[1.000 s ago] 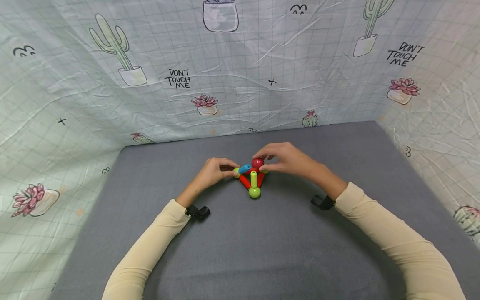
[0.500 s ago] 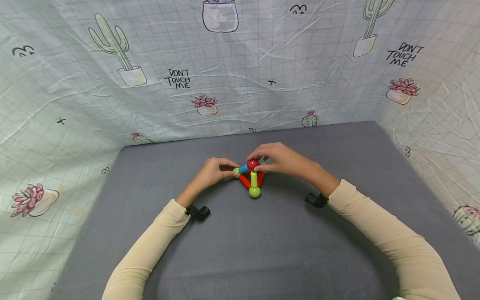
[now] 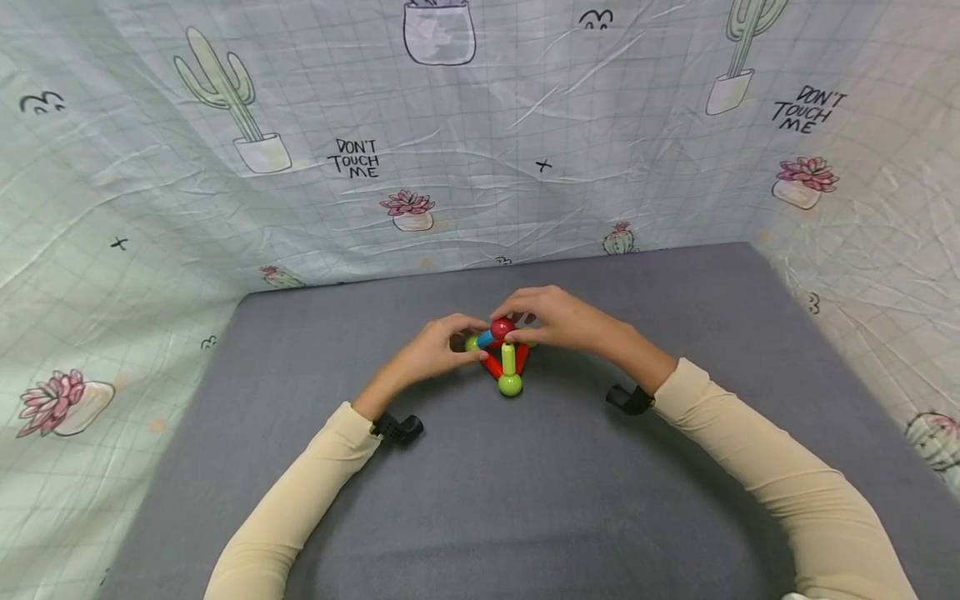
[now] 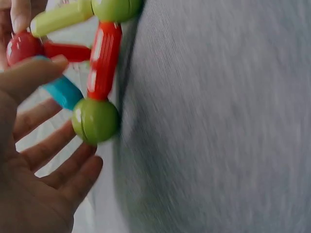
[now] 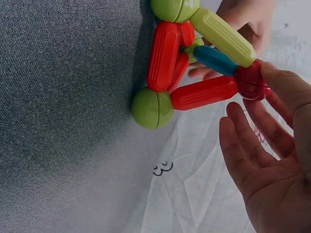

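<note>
A pyramid of building rods and balls stands on the table. Its base has red rods between green balls. A yellow-green rod, a blue rod and another red rod lean up to a red ball at the top. My right hand pinches that ball between thumb and fingertips, its other fingers spread. At the left corner my left hand is spread around the blue rod, thumb in front and fingers behind; whether they touch it is unclear.
The grey table ends at a cloth backdrop with printed cacti, which rises behind it and along both sides. Black wrist straps sit on both forearms, over cream sleeves.
My right hand has carried the red ball left onto the tops of the rods. The left hand has let go of the left green ball, widened and shifted right toward the blue rod.
</note>
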Tool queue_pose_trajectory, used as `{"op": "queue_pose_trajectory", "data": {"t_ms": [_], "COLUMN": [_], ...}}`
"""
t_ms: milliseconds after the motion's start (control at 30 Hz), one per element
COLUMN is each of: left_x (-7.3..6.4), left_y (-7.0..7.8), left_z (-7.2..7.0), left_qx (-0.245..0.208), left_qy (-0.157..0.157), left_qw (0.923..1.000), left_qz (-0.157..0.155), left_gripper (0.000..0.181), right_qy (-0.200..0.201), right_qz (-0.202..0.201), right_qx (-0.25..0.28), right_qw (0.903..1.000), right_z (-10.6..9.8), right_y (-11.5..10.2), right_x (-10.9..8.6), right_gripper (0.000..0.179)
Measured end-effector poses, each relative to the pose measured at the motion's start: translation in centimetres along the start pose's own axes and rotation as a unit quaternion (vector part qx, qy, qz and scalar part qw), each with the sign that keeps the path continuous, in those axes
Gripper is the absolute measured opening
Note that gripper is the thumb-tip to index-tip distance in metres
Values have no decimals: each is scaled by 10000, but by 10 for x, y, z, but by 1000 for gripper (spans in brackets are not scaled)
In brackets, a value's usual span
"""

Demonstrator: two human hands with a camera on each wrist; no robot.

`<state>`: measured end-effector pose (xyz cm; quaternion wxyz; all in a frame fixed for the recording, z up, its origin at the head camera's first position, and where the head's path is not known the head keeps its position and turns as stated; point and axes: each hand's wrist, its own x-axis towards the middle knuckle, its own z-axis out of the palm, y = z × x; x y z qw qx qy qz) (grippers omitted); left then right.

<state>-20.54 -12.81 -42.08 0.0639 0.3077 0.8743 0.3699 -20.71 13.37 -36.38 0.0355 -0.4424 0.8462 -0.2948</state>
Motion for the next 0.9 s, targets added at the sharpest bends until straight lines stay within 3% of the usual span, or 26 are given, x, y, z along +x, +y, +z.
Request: {"op": "queue_pose_trajectory", "data": {"t_ms": [100,233,500,733,833,900], "left_x": [1,7,7,0,-8,-17], "left_y": [12,24,27,20,15,10], "left_z": [4,15,21,10,0,-10], "left_qx": [6,-4,100,146,422,847], "left_qy": [-128,-50,109,86,159,261], "left_qw": [9999,9996,9992,9991,9982,9956], "left_qz": [-43,-292,-382,-395,-389,-314], "left_gripper": [52,53,54,59,60,61], "right_qy": [7,67,100,19,73,179], "right_qz": [13,-61,-170,-46,65,157], "right_qx": [-30,-130,-156,-28,-137,-376], "right_qw": [10000,9999,9997,10000,9999,9990], "right_z": [-1,-2,0,-5,-11,-16], "right_y": [0,0,-1,1,2,4], "right_x": [-1,-1,0,-4,-13,-23], "right_gripper": [33,33,35,38,40,40]}}
